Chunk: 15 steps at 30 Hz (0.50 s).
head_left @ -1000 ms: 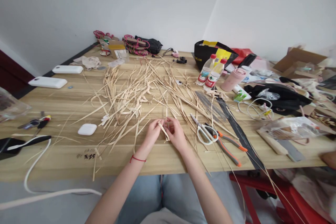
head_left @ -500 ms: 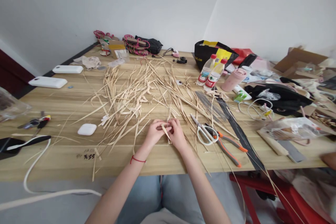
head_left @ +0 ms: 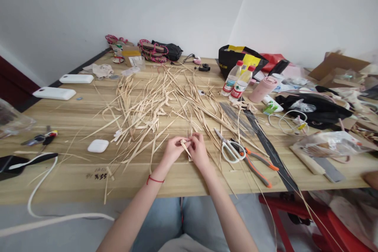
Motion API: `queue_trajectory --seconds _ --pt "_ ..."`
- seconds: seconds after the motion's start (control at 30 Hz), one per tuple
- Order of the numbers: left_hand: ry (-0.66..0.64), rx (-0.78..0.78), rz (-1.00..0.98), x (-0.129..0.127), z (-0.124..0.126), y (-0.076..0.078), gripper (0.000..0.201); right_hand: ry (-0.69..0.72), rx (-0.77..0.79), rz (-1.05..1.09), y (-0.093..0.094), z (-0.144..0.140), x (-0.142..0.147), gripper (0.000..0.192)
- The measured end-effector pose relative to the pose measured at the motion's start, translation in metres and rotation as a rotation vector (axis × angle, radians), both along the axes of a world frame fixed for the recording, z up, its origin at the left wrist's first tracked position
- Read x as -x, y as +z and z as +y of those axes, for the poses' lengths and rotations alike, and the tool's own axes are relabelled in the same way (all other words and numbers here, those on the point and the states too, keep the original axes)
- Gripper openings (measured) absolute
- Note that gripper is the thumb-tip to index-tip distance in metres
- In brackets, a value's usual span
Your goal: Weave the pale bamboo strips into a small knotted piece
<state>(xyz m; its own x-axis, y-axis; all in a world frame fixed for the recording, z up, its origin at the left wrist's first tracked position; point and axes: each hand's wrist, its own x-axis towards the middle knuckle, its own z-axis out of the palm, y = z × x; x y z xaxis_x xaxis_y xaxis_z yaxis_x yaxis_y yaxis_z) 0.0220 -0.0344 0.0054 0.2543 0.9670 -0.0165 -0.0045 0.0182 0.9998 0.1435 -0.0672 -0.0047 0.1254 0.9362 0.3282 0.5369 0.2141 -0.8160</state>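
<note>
Straw strip (head_left: pixel 186 147) sits pinched between my left hand (head_left: pixel 172 150) and my right hand (head_left: pixel 197 150), both grasping it just above the table (head_left: pixel 73 177), close to its near edge. Bare wood lies open to the near left of my hands, out to the white earbud case (head_left: pixel 98 145). To the right, the white-handled scissors (head_left: pixel 228 147) and orange-handled pliers (head_left: pixel 255 163) crowd in near my right hand. Farther off, the loose straw pile (head_left: pixel 153 102) covers the middle of the table. My fingertips hide how the strip is folded. At the far right edge, part of another person's arm (head_left: pixel 371 179) is cut off.
</note>
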Motion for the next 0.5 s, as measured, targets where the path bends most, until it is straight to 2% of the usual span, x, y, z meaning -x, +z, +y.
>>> queue_trajectory --seconds 0.1,0.3,0.4,0.5 --pt "0.014 0.043 0.002 -0.001 -0.002 0.003 0.020 -0.003 -0.002 0.034 0.002 -0.003 -0.001 0.014" --pt "0.049 0.012 0.053 0.000 -0.001 0.003 0.015 -0.003 -0.082 0.096 0.014 -0.009 -0.002 0.003" --pt "0.101 -0.022 0.076 0.004 0.004 -0.002 0.015 -0.043 -0.142 0.175 0.021 -0.011 -0.005 0.008" --pt "0.115 0.003 0.085 0.007 0.007 -0.005 0.018 0.000 -0.099 0.334 0.027 -0.012 -0.012 0.013"
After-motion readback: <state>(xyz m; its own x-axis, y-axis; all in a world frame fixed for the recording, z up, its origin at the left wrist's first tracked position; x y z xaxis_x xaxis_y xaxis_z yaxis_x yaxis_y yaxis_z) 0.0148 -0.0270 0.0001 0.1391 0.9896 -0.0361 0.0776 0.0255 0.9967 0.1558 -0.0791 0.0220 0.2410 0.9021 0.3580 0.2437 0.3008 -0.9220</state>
